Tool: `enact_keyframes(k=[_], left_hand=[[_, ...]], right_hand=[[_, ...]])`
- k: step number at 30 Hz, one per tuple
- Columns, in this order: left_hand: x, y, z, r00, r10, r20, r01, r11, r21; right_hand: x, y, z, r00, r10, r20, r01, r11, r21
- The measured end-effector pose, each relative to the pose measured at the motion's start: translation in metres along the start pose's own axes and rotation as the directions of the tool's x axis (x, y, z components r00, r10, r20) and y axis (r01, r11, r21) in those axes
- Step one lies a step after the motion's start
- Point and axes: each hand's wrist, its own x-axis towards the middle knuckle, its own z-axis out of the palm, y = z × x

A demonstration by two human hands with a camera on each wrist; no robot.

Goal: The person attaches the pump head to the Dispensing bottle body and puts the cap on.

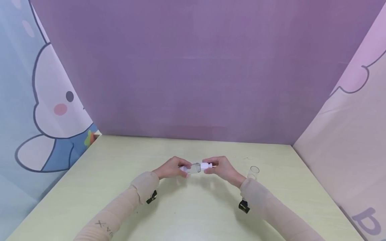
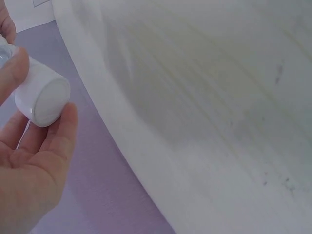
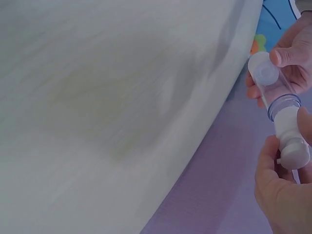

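Note:
My left hand [image 1: 173,168] grips a small clear bottle [image 1: 193,168] with a white base, holding it sideways above the table. In the left wrist view, the round white bottom [image 2: 52,103] faces the camera between thumb and fingers. A white pump head [image 1: 206,165] is pinched by my right hand [image 1: 223,169], its collar right at the bottle's ringed neck. The right wrist view shows the pump's rounded white top [image 3: 295,154] between thumb and fingers, and a pale disc [image 3: 266,73] inside the clear body toward the base.
A clear open-topped cap [image 1: 254,170] stands on the pale table [image 1: 193,214], just beyond my right wrist. Behind the table rises a purple panel [image 1: 193,73]. Printed cloth walls [image 1: 60,110] flank both sides.

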Motion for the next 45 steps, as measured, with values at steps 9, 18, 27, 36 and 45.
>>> enact_keyframes(k=[9,18,27,36,45], left_hand=[[0.0002,-0.0003,0.0005,1.0,-0.005,0.008,0.005,1.0,0.024],[-0.001,0.0003,0.0006,1.0,0.008,0.016,-0.009,1.0,0.023],[-0.0001,-0.0031,0.0034,1.0,0.016,0.016,-0.017,1.0,0.025],[-0.0003,-0.0025,0.0036,1.0,0.001,0.017,-0.001,1.0,0.008],[0.0016,-0.0062,0.0036,1.0,0.001,0.011,-0.001,0.999,-0.042]], right_hand=[[0.0006,0.0005,-0.0001,0.999,-0.034,0.001,0.034,0.998,-0.056],[-0.0018,-0.0054,0.0008,0.997,-0.066,0.031,0.068,0.994,-0.087],[-0.0024,-0.0046,0.0019,0.996,-0.078,0.048,0.082,0.991,-0.109],[-0.0018,-0.0023,0.0013,0.997,-0.066,0.042,0.069,0.995,-0.068],[-0.0015,0.003,-0.0026,0.999,-0.028,0.016,0.026,0.993,0.119]])
